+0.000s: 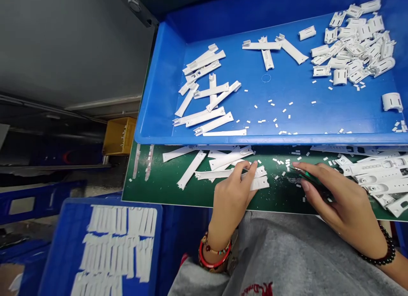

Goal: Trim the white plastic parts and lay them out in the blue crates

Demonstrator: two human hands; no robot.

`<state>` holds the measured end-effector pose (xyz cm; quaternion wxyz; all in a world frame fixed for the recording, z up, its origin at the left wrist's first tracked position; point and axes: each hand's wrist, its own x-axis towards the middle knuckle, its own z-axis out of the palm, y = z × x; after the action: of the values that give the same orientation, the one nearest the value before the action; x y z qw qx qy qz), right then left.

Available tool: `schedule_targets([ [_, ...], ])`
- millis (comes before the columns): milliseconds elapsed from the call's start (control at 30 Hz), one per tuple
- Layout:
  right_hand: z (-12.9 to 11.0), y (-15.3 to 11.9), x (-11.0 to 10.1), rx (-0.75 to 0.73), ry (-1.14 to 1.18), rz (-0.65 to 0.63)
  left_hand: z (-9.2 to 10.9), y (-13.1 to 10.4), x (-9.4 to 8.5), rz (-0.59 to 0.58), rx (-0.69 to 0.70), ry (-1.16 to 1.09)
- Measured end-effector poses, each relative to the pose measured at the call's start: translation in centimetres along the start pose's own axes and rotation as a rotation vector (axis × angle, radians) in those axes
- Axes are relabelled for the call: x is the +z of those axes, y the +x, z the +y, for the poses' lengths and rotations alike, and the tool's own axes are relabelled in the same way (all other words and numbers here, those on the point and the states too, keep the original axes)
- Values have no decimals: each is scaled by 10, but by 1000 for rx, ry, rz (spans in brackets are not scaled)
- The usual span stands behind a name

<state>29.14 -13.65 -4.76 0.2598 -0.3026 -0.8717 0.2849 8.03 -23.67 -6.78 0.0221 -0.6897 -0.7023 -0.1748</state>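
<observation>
My left hand (231, 198) is closed, thumb and forefinger pinching a long white plastic part (259, 183) at the front of the green work surface. More long white plastic parts (191, 170) lie to its left, some crossing each other. My right hand (341, 198) is closed around a slim dark tool with a green glint (306, 174). Most of that tool is hidden by the fingers, so its kind cannot be made out. Its tip points at small white rectangular chips (280, 162) scattered between the hands.
A large blue tray (204, 140) behind the hands holds long white parts, a heap of short curved white pieces (353, 49) and loose chips. White parts with holes (382, 177) are stacked at right. Lower left, a blue bin (65, 241) contains rows of white strips. A yellow bin (116, 136) stands beyond.
</observation>
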Motion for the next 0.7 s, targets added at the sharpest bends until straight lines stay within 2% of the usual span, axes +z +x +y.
schedule_targets([
  [67, 0, 2, -1, -29, -3, -46, 2, 1, 0, -3, -9, -18],
  [133, -1, 2, -2, -46, -10, -68, 5, 2, -1, 60, 0, -92],
  [400, -7, 0, -10, -159, 87, -46, 24, 4, -5, 93, -22, -641],
  [700, -10, -2, -17, -164, 128, -51, 32, 16, 11, 216, -5, -800],
])
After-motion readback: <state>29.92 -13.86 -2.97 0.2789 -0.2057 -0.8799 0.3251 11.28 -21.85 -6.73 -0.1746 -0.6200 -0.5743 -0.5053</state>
